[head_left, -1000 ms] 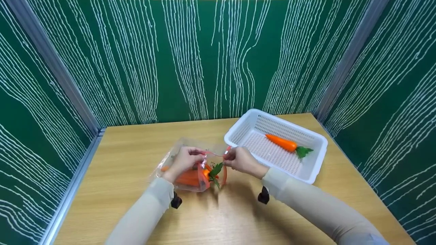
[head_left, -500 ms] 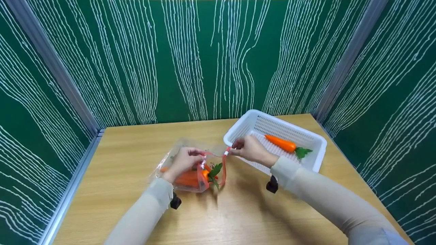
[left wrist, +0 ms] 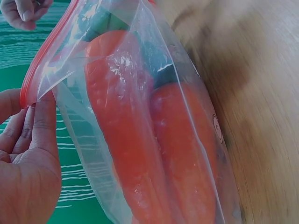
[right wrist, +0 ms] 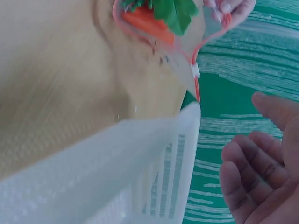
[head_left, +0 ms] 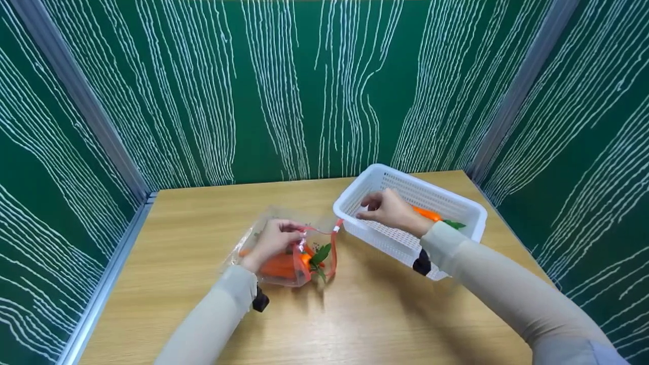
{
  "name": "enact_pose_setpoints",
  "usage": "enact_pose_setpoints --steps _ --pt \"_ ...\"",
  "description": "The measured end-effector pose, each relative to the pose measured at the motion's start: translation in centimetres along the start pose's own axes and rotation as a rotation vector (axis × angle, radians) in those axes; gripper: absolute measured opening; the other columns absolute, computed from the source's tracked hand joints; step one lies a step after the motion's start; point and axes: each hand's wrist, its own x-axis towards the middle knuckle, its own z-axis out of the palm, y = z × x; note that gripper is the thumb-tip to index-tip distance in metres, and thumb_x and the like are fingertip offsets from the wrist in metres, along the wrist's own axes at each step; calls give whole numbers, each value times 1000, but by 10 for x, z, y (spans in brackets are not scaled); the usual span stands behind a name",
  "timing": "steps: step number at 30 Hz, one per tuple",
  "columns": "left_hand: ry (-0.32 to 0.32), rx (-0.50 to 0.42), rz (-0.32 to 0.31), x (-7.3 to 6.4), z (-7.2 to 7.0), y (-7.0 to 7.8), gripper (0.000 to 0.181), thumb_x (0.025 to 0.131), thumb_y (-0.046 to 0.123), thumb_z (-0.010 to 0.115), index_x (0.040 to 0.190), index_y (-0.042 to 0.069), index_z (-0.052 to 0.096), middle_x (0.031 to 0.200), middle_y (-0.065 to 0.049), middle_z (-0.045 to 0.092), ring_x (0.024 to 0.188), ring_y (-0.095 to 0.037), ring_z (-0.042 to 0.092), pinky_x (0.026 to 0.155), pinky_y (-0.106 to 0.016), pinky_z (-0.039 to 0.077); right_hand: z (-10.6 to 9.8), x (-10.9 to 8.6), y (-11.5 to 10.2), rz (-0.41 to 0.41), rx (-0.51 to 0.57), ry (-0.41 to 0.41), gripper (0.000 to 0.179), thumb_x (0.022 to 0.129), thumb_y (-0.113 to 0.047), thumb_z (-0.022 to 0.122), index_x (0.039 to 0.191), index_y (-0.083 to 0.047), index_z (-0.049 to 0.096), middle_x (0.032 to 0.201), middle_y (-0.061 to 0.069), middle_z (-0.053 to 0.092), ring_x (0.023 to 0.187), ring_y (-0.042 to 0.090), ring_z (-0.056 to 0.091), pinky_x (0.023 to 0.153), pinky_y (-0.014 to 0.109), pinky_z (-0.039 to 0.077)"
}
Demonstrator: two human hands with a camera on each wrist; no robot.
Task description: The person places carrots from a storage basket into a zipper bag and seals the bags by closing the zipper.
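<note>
My left hand point(head_left: 274, 239) pinches the red zip edge of a clear zip bag point(left wrist: 74, 121) that lies on the table. Inside the bag are orange carrots point(left wrist: 124, 116) with green tops; leaves point(head_left: 321, 253) poke out at its open mouth. A white slider point(right wrist: 195, 71) sits on the red zip near the mouth's far corner. My right hand point(head_left: 390, 209) is above the white basket point(head_left: 350, 196), with its thumb and fingers apart and nothing between them. One carrot point(head_left: 427, 213) lies in the basket, partly hidden by that hand.
The basket of perforated plastic stands at the table's back right, its near left rim close to the bag's mouth. Green walls with white lines point(head_left: 274, 91) close off the back and sides. Bare wood point(head_left: 203, 218) shows left of the bag.
My right hand has let go of the bag's zip edge and moved right, over the basket. The left hand and the bag have stayed in place.
</note>
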Motion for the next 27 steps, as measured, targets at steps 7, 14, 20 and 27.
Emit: enact_pose_setpoints --steps 7,14,20,27 --pt "-13 6 37 0 1 0 23 102 4 70 122 3 80 113 -24 79 82 -13 72 76 -25 64 -15 4 14 -26 -18 -8 31 94 -20 86 113 1 77 90 11 76 78 17 64 68 25 55" --pt "-6 -9 25 0 1 1 23 102 3 70 124 1 79 114 -26 79 82 -13 72 79 -27 65 -33 8 28 -14 4 -39 33 94 -18 86 119 -1 76 93 10 74 82 20 65 72 26 56" --pt "-1 -20 -5 -2 0 1 27 103 4 69 126 -6 75 108 -17 81 82 -13 72 85 -32 66 -40 10 43 -86 -23 -14 30 93 -14 86 117 1 76 92 12 73 81 21 62 70 23 53" --pt "-6 -12 -15 -1 0 1 25 103 5 68 125 -2 77 115 -23 79 86 -15 72 90 -35 65 -49 9 56 -56 -49 -5 33 93 -14 87 122 -2 77 97 12 74 83 23 62 72 22 53"
